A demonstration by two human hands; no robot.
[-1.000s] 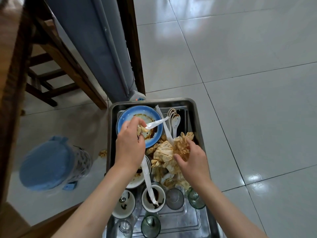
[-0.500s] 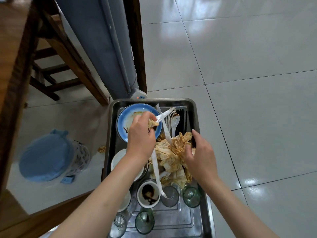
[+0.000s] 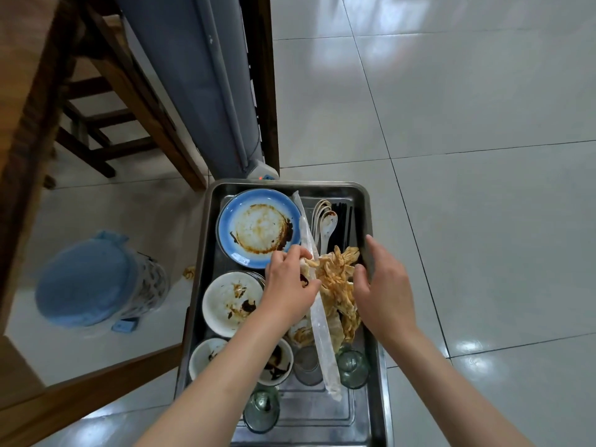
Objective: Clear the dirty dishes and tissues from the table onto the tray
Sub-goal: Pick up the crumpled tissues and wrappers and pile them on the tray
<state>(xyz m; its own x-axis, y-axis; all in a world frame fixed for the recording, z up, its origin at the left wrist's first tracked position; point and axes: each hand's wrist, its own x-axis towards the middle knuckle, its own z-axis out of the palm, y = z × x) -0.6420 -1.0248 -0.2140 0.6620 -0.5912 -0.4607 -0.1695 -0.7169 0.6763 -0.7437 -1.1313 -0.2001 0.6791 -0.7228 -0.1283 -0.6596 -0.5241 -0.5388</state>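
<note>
At far left a blue-lidded bin (image 3: 87, 285) stands on the tiled floor beside the brown wooden surface (image 3: 29, 101). To its right sits the rectangular steel tray (image 3: 371, 366). Inside it, the blue-rimmed sauce-stained plate (image 3: 259, 228) lies at the far left corner; nearer are a white dirty bowl (image 3: 230, 303) and two small white sauce cups (image 3: 206, 354), with clear green glasses (image 3: 352, 366) along the near part. The left hand (image 3: 290, 285) curls its fingers (image 3: 304, 253) around the edge of the crumpled orange-stained tissues (image 3: 335, 279), which lie heaped in the tray's middle under a long clear plastic wrapper (image 3: 319, 321). Stacked white ceramic spoons (image 3: 327, 222) and black chopsticks (image 3: 345, 217) lie beyond the heap. The right hand (image 3: 383, 285), fingers relaxed and spread, holds nothing and hovers against the tissues' right side near the tray's right rim.
</note>
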